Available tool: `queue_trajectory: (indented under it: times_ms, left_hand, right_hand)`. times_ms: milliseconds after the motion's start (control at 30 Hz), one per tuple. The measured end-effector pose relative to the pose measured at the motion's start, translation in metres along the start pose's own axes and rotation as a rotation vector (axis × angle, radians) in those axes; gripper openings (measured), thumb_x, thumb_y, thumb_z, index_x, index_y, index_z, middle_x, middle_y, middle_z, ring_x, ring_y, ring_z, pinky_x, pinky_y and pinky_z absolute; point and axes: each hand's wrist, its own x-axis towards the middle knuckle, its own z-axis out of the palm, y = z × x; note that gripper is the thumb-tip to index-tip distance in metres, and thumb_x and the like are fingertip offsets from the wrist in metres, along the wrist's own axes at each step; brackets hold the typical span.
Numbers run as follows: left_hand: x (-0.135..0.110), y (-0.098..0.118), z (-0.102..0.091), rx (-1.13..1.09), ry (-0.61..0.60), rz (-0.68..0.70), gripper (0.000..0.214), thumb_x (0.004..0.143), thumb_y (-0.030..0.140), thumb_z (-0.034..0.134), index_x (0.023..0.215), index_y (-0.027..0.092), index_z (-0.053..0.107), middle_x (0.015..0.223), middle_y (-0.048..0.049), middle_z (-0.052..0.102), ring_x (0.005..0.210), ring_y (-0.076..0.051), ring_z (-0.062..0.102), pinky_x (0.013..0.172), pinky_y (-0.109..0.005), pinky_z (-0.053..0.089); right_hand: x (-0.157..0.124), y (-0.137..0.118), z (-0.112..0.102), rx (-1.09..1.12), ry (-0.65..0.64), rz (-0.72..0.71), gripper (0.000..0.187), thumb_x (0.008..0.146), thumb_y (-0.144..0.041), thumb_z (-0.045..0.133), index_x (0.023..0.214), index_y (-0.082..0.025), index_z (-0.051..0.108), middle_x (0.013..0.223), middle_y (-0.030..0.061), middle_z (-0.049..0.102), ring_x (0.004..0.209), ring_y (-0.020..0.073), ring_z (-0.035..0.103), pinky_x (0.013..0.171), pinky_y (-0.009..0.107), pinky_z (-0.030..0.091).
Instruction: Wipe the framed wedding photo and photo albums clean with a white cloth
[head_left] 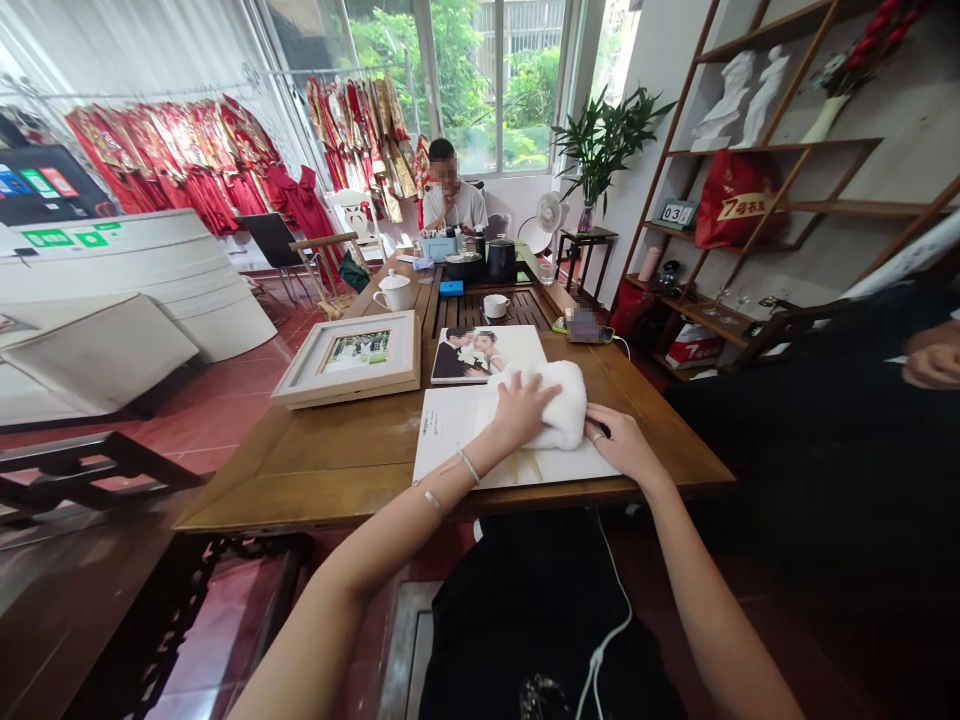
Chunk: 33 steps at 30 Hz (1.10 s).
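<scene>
An open photo album (450,430) lies on the wooden table (337,460) in front of me; its far page shows a wedding couple. My left hand (521,405) rests on a white fluffy cloth (559,400) and presses it onto the near white page, fingers curled over the cloth. My right hand (619,440) lies flat at the right edge of the page beside the cloth, fingers stretched out, a ring on one finger. Two thin bracelets sit on my left wrist.
A framed photo (352,355) lies left of the album. Farther along the table stand a white teapot (394,290), a cup (495,305), a black kettle (501,258) and a phone (581,325). A person sits at the far end; another person's arm (930,360) is at right.
</scene>
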Motion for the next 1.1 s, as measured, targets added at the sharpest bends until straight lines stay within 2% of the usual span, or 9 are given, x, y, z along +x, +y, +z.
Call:
queue_trajectory:
  times_ms: [133,233,433,600,667,767,933,1033,1100]
  left_hand:
    - [0.020,0.000,0.002,0.000,-0.002,0.069,0.057,0.086,0.021,0.051,0.140,0.035,0.039,0.143,-0.0061,0.040,0.127,-0.033,0.033,0.096,-0.051,0.040]
    - [0.015,0.005,0.000,-0.018,-0.010,0.089,0.056,0.086,0.026,0.053,0.140,0.034,0.040,0.141,-0.0068,0.042,0.124,-0.033,0.037,0.094,-0.051,0.041]
    - [-0.054,0.021,-0.009,-0.029,-0.011,0.198,0.063,0.082,0.034,0.058,0.141,0.033,0.037,0.145,-0.0082,0.038,0.127,-0.037,0.033,0.095,-0.054,0.041]
    - [-0.102,0.031,-0.008,-0.061,0.000,0.276,0.097,0.069,0.060,0.065,0.149,0.030,0.019,0.156,-0.0122,0.018,0.137,-0.046,0.015,0.099,-0.064,0.031]
    - [-0.108,0.033,-0.007,-0.033,-0.002,0.276,0.101,0.068,0.053,0.070,0.150,0.028,0.016,0.157,-0.0136,0.014,0.138,-0.046,0.014,0.101,-0.064,0.030]
    - [-0.111,0.032,-0.013,-0.065,-0.003,0.278,0.083,0.073,0.028,0.065,0.147,0.031,0.027,0.156,-0.0089,0.022,0.136,-0.040,0.026,0.101,-0.057,0.034]
    - [-0.138,0.003,-0.040,-0.368,0.196,0.101,0.069,0.072,0.008,0.046,0.136,0.031,0.047,0.143,-0.0002,0.047,0.126,-0.022,0.044,0.104,-0.038,0.039]
    - [-0.168,-0.034,-0.052,-0.289,0.380,-0.158,0.071,0.068,0.006,0.044,0.135,0.028,0.049,0.144,-0.0009,0.046,0.130,-0.024,0.041,0.110,-0.043,0.033]
    - [-0.188,-0.059,-0.051,-0.164,0.375,-0.255,0.070,0.068,0.008,0.045,0.134,0.029,0.051,0.143,0.0004,0.047,0.132,-0.028,0.039,0.108,-0.046,0.035]
  right_hand:
    - [-0.004,0.002,-0.003,-0.064,0.136,0.045,0.028,0.083,-0.026,0.049,0.093,-0.021,0.075,0.105,0.0084,0.074,0.100,0.0269,0.068,0.090,0.040,0.051]
    - [-0.005,0.002,-0.006,-0.067,0.191,0.080,0.027,0.082,-0.027,0.048,0.088,-0.021,0.074,0.098,0.0078,0.075,0.092,0.0262,0.069,0.084,0.039,0.053]
    - [-0.007,0.004,-0.008,0.010,0.266,0.155,0.028,0.079,-0.027,0.050,0.091,-0.020,0.073,0.097,0.0087,0.075,0.092,0.0262,0.069,0.083,0.039,0.052]
    - [-0.008,0.007,-0.007,0.109,0.260,0.203,0.029,0.079,-0.036,0.054,0.092,-0.019,0.074,0.096,0.0096,0.075,0.090,0.0260,0.069,0.082,0.039,0.053]
    - [-0.008,0.007,-0.007,0.115,0.256,0.196,0.028,0.080,-0.037,0.055,0.092,-0.020,0.074,0.096,0.0096,0.075,0.090,0.0257,0.069,0.082,0.039,0.053]
    - [-0.008,0.007,-0.007,0.120,0.275,0.190,0.029,0.080,-0.037,0.055,0.093,-0.019,0.073,0.099,0.0103,0.074,0.093,0.0260,0.069,0.084,0.040,0.053]
    - [-0.008,0.006,-0.008,0.205,0.405,0.204,0.030,0.084,-0.038,0.053,0.098,-0.017,0.070,0.105,0.0122,0.072,0.101,0.0266,0.067,0.091,0.042,0.052]
    - [-0.019,-0.008,-0.008,0.192,0.491,0.165,0.029,0.087,-0.037,0.051,0.098,-0.018,0.069,0.103,0.0117,0.072,0.101,0.0268,0.066,0.091,0.045,0.052]
    - [-0.032,-0.027,-0.007,0.100,0.501,0.074,0.025,0.088,-0.034,0.050,0.098,-0.021,0.070,0.102,0.0104,0.071,0.100,0.0267,0.066,0.093,0.046,0.050]
